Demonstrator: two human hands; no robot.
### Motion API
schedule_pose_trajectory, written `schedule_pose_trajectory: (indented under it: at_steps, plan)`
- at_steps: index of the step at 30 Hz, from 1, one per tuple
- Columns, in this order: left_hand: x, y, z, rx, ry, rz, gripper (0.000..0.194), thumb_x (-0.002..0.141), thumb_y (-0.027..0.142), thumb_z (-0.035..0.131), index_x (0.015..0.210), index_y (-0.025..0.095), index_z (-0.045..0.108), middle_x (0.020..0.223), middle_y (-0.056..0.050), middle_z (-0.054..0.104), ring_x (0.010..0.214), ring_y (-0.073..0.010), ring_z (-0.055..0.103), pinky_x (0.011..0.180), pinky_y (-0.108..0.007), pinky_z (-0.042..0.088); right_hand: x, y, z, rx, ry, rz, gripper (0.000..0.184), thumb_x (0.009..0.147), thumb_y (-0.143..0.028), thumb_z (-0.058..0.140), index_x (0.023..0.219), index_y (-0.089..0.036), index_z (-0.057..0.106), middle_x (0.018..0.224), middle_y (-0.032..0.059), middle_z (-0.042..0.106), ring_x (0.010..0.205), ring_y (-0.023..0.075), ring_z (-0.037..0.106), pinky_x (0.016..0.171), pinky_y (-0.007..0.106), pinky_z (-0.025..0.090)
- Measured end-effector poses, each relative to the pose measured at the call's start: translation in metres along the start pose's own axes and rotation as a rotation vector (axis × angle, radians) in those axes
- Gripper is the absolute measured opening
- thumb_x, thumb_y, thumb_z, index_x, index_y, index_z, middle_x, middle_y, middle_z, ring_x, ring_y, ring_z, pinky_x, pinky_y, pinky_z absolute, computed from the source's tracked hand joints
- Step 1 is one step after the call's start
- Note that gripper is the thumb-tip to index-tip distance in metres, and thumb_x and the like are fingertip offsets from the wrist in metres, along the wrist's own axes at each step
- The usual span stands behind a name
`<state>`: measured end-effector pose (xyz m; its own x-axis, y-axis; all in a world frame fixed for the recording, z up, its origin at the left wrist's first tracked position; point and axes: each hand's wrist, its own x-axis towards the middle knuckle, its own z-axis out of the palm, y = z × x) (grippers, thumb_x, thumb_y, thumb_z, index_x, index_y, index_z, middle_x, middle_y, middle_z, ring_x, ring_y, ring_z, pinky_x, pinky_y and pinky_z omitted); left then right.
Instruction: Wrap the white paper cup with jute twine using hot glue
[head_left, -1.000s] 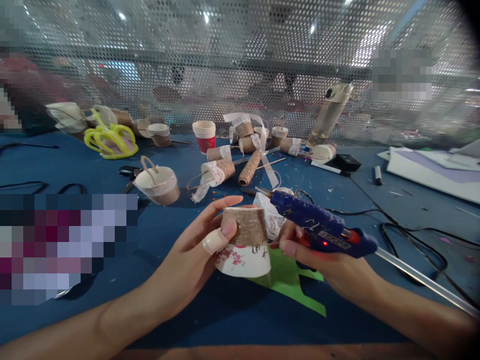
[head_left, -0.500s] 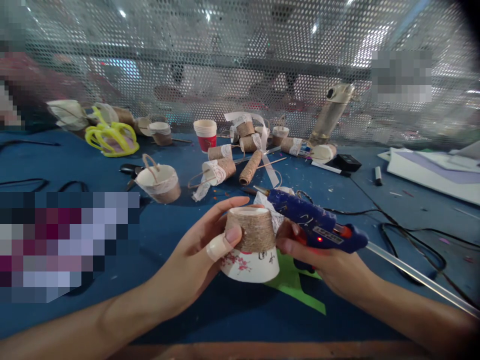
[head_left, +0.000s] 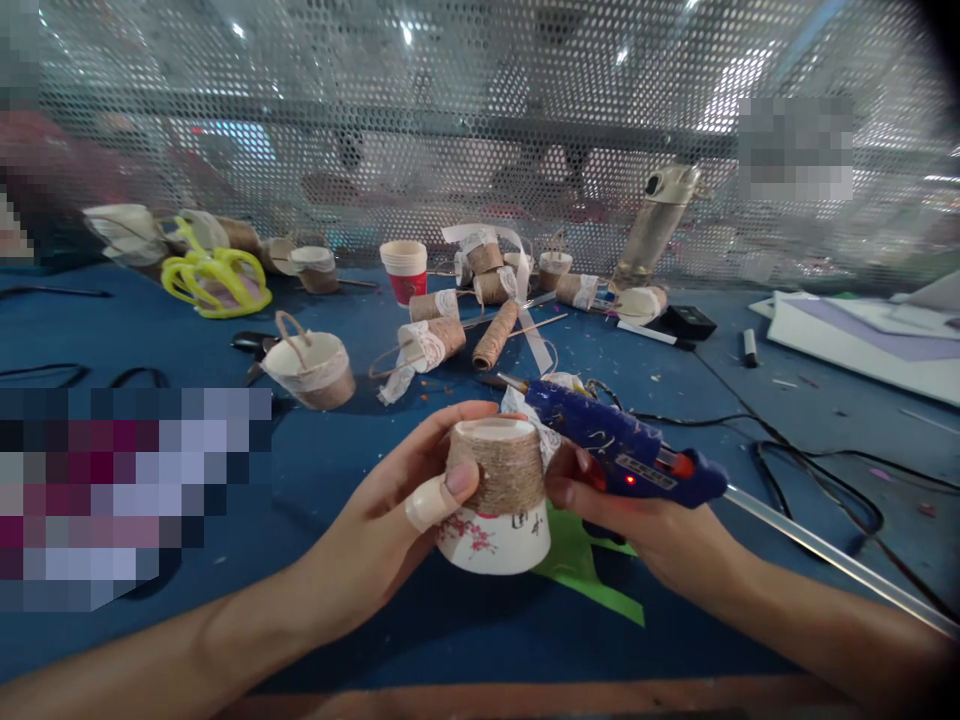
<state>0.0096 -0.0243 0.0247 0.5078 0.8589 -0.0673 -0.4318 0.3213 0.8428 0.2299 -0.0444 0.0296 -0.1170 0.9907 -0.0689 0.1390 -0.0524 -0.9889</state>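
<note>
My left hand (head_left: 420, 490) is closed on an upside-down paper cup (head_left: 491, 540), its thumb pressed on the brown twine wound around the cup's upper part. Pink blossoms and dark writing show on the white band below the twine. My right hand (head_left: 637, 520) grips a blue hot glue gun (head_left: 622, 440), whose red light is on. Its fingertips are at the cup's right side; whether they touch it I cannot tell. The gun's nozzle points left, behind and above the cup. White lace (head_left: 525, 405) lies partly hidden behind the cup and gun.
Beyond the hands are a twine roll (head_left: 495, 335), a handled twine cup (head_left: 313, 368), stacked paper cups (head_left: 405, 272) and a yellow crown-shaped piece (head_left: 217, 280). Green paper (head_left: 592, 580) lies below my right hand. A black cord (head_left: 817, 455) loops at right. Perforated mesh (head_left: 450, 120) stands behind.
The view has shifted slightly, so most things appear a little further left. The cup has tipped slightly, showing more of its top. Both hands keep their holds.
</note>
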Motion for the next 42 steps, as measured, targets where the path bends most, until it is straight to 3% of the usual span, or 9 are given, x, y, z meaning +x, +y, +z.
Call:
schedule_pose_trajectory:
  at_steps: [4, 9, 13, 17, 22, 28, 35, 42]
  plan:
    - [-0.001, -0.001, -0.002, -0.02, -0.061, -0.065, 0.034, 0.09, 0.036, 0.068, 0.124, 0.035, 0.068, 0.125, 0.0, 0.072, 0.109, -0.0196, 0.067, 0.087, -0.026, 0.053, -0.001, 0.002, 0.004, 0.08, 0.006, -0.025, 0.012, 0.077, -0.019, 0.077, 0.079, -0.022, 0.066, 0.074, -0.0057, 0.066, 0.07, 0.01, 0.063, 0.069, 0.021, 0.054]
    - [0.002, -0.002, -0.003, 0.085, -0.045, -0.107, 0.05, 0.083, 0.048, 0.074, 0.13, 0.039, 0.061, 0.127, 0.0, 0.07, 0.114, -0.0233, 0.063, 0.089, -0.03, 0.05, -0.004, 0.003, 0.004, 0.082, -0.005, -0.039, 0.014, 0.081, -0.021, 0.079, 0.085, -0.024, 0.067, 0.077, -0.0074, 0.07, 0.072, 0.0087, 0.066, 0.068, 0.017, 0.055]
    - [0.004, 0.002, 0.0, 0.135, 0.015, -0.132, 0.045, 0.083, 0.039, 0.075, 0.126, 0.035, 0.063, 0.124, -0.001, 0.071, 0.11, -0.0221, 0.063, 0.086, -0.028, 0.049, -0.005, 0.0, 0.002, 0.069, -0.014, -0.093, 0.015, 0.082, -0.022, 0.08, 0.076, -0.023, 0.066, 0.074, -0.0086, 0.067, 0.067, 0.0064, 0.064, 0.065, 0.014, 0.054]
    - [0.004, 0.004, -0.001, 0.062, 0.065, -0.129, 0.045, 0.085, 0.035, 0.071, 0.129, 0.034, 0.061, 0.119, -0.001, 0.072, 0.105, -0.0216, 0.065, 0.084, -0.029, 0.05, -0.004, -0.001, 0.0, 0.004, -0.016, -0.128, 0.012, 0.086, -0.025, 0.077, 0.079, -0.023, 0.068, 0.074, -0.0086, 0.066, 0.066, 0.0055, 0.061, 0.065, 0.014, 0.052]
    - [0.005, 0.001, -0.005, 0.047, 0.012, -0.123, 0.044, 0.085, 0.04, 0.07, 0.128, 0.032, 0.061, 0.12, -0.003, 0.072, 0.108, -0.0237, 0.065, 0.086, -0.031, 0.05, -0.005, -0.002, 0.002, -0.035, 0.016, -0.154, 0.012, 0.084, -0.022, 0.077, 0.077, -0.023, 0.067, 0.074, -0.0079, 0.066, 0.066, 0.0062, 0.062, 0.064, 0.015, 0.053]
    - [0.003, 0.001, 0.002, 0.085, 0.116, -0.14, 0.037, 0.082, 0.038, 0.076, 0.117, 0.029, 0.066, 0.111, -0.002, 0.073, 0.101, -0.0221, 0.067, 0.084, -0.03, 0.049, -0.007, 0.0, 0.005, -0.074, 0.02, -0.202, 0.012, 0.08, -0.021, 0.078, 0.079, -0.024, 0.067, 0.076, -0.0068, 0.067, 0.066, 0.0079, 0.063, 0.063, 0.017, 0.053]
    - [0.003, 0.002, 0.006, 0.054, 0.087, -0.117, 0.036, 0.082, 0.035, 0.077, 0.117, 0.03, 0.069, 0.117, -0.003, 0.075, 0.108, -0.0252, 0.066, 0.087, -0.032, 0.05, -0.008, -0.006, 0.004, -0.106, 0.012, -0.139, 0.012, 0.081, -0.02, 0.076, 0.077, -0.023, 0.064, 0.074, -0.0051, 0.068, 0.066, 0.0105, 0.065, 0.062, 0.021, 0.053]
    - [0.005, 0.003, 0.002, 0.074, 0.068, -0.103, 0.03, 0.086, 0.034, 0.072, 0.116, 0.03, 0.07, 0.119, -0.002, 0.075, 0.11, -0.0251, 0.067, 0.086, -0.03, 0.049, -0.009, 0.002, 0.001, -0.105, -0.014, -0.201, 0.014, 0.083, -0.029, 0.078, 0.083, -0.024, 0.065, 0.077, -0.0041, 0.066, 0.066, 0.0111, 0.062, 0.06, 0.022, 0.05]
